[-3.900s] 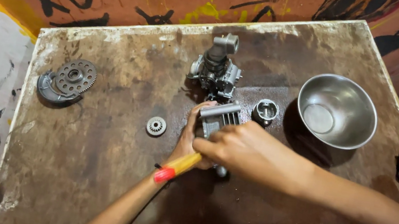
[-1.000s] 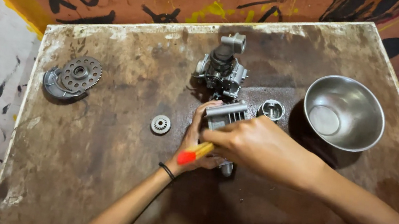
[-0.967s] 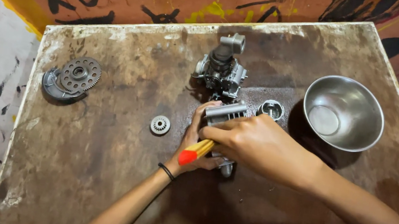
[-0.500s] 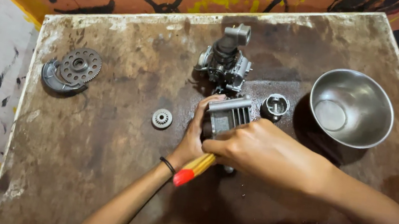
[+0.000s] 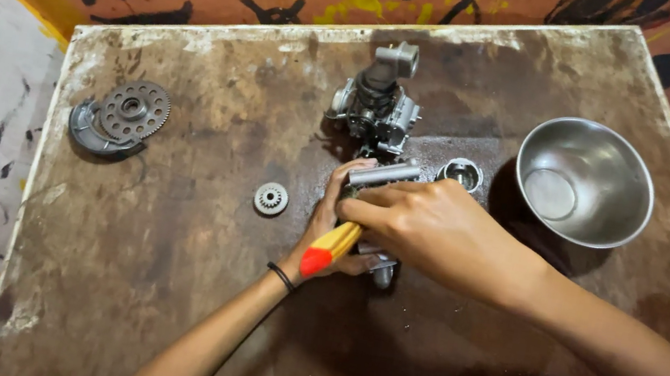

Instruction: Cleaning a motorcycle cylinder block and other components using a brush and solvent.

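The left hand point(image 5: 326, 232) grips a finned metal part point(image 5: 383, 173) from its left side at table centre; the right hand point(image 5: 427, 231) above pinches a yellow-red screwdriver point(image 5: 328, 250) against it.

Measured against the steel bowl point(image 5: 585, 181): the screwdriver point(image 5: 331, 250), gripped by the right hand point(image 5: 428, 228), has swung its yellow-and-red handle round. Four seconds back the red tip pointed well away from the bowl, low and out over bare table; now it sits closer in, tucked against the left hand point(image 5: 335, 226). The finned metal part point(image 5: 384, 173) under both hands has turned a little, its ribbed end now angled more toward the bowl, with the left-hand fingers wrapped higher round the side away from the bowl.
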